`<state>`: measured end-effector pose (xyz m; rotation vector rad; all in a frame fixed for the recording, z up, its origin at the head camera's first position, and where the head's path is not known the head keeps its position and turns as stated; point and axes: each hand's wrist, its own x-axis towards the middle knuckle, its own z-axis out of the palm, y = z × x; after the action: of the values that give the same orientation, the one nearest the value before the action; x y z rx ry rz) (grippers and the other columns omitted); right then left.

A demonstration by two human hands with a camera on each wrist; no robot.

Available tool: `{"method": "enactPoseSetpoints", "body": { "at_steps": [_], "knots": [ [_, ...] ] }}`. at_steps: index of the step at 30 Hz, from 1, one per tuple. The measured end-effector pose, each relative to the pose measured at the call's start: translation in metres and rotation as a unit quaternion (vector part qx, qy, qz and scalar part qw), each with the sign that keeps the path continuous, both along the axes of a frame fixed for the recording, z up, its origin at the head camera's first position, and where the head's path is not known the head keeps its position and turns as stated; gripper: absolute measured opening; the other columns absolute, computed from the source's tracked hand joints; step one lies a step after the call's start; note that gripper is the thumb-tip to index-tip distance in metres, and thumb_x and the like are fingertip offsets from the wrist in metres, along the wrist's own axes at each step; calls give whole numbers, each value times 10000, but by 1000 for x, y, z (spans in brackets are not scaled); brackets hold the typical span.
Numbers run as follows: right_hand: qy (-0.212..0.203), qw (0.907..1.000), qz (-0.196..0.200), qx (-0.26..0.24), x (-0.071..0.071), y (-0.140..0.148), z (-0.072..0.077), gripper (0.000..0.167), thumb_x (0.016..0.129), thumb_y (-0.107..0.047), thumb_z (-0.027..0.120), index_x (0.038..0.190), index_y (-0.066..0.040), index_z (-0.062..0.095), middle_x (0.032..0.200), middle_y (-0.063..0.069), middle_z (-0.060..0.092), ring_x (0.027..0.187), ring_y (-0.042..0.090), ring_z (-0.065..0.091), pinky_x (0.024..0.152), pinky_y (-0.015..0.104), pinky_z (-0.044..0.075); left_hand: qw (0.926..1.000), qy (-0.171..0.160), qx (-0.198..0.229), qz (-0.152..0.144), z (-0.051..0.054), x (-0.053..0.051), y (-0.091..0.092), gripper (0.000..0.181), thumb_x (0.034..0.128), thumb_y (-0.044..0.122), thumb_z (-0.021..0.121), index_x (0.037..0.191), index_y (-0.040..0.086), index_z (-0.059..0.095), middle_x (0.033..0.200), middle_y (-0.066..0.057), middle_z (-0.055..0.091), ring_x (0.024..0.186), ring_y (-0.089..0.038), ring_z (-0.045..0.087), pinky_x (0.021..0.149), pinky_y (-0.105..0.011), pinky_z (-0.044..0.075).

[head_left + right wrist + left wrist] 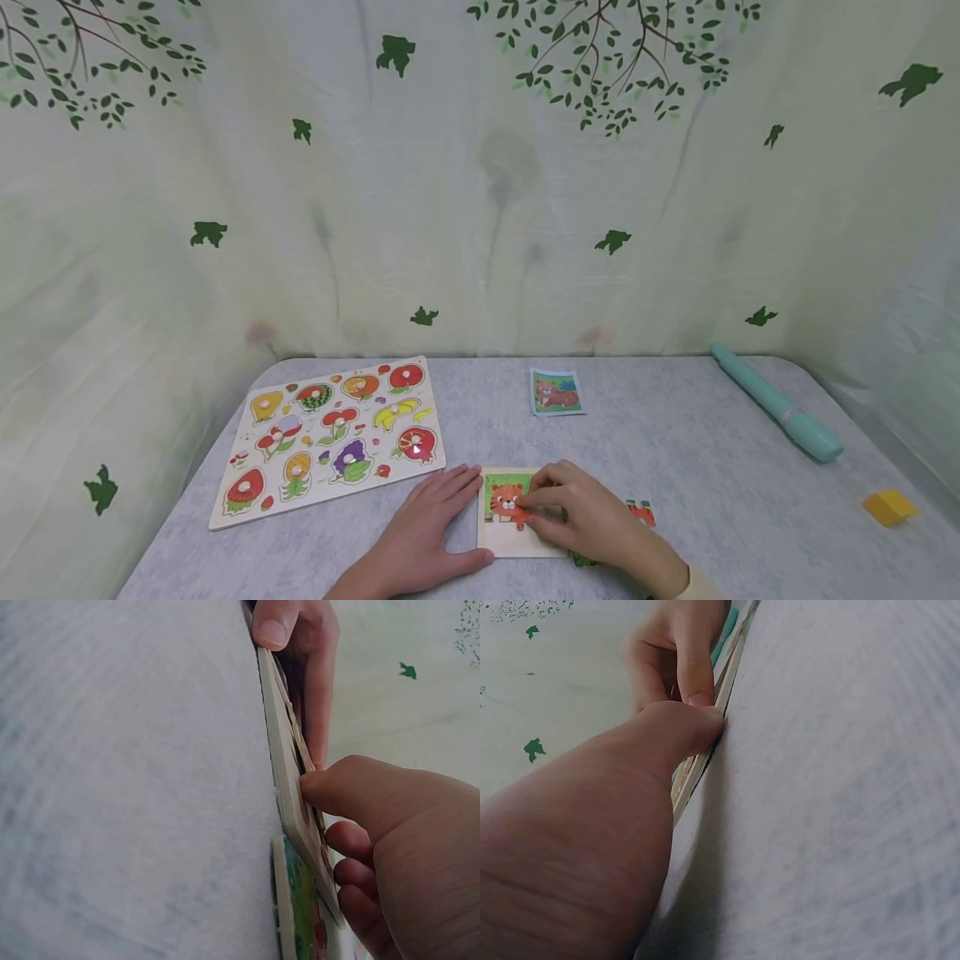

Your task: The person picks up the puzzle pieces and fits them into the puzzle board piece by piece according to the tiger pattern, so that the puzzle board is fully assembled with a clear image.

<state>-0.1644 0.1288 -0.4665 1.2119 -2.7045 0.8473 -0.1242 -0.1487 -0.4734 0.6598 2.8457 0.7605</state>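
Note:
A small wooden puzzle board (517, 546) lies near the table's front, its upper part filled with a tiger picture (506, 497) on green and its lower part bare wood. My left hand (423, 529) rests along the board's left side, fingers extended and thumb touching the lower left edge. Over the board, my right hand (581, 512) pinches a tiger puzzle piece (517, 522) between thumb and fingers; the hand hides much of this piece. In the right wrist view, the right thumb (330, 787) presses at the piece's edge, slightly above the board.
Loose puzzle pieces (642, 511) lie beside and partly under the right hand. A fruit peg puzzle (322, 492) occupies the left. Behind the board is a small tiger picture card (557, 392). A teal bat-shaped stick (780, 408) and yellow block (889, 507) lie at right.

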Motion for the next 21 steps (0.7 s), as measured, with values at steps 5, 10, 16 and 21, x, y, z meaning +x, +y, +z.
{"method": "enactPoseSetpoints", "body": {
  "at_steps": [5, 10, 16, 21],
  "knots": [
    [-119, 9999, -14, 95, 0, 0, 2, 186, 956, -307, 752, 1128, -269, 814, 1071, -168, 638, 918, -2, 498, 706, 159, 471, 10000, 10, -5, 10, -1, 0, 0, 953, 855, 798, 594, 1586, 210, 430, 1648, 57, 387, 1541, -227, 318, 1245, -574, 258],
    [-46, 9999, 36, 90, 0, -1, 3, 188, 960, -303, 749, 1131, -262, 815, 1067, -169, 636, 915, -2, 497, 704, 157, 468, 10000, 18, 13, 11, 0, 1, 0, 946, 856, 786, 607, 1584, 207, 434, 1647, 54, 391, 1539, -228, 322, 1242, -576, 262],
    [55, 9999, 99, 64, 1, 0, 2, 186, 969, -284, 739, 1133, -249, 817, 1075, -168, 636, 932, 2, 503, 738, 168, 488, 10000, -8, 18, 2, 0, 1, 0, 951, 855, 792, 602, 1586, 208, 431, 1648, 56, 388, 1542, -226, 317, 1245, -576, 257],
    [76, 9999, 117, 73, 1, 1, 2, 183, 969, -268, 740, 1134, -248, 817, 1083, -157, 642, 948, 12, 517, 759, 187, 505, 10000, -20, 19, 4, 0, 0, 0, 958, 853, 801, 594, 1589, 211, 426, 1650, 56, 386, 1544, -227, 313, 1246, -578, 253]
  ]
}}
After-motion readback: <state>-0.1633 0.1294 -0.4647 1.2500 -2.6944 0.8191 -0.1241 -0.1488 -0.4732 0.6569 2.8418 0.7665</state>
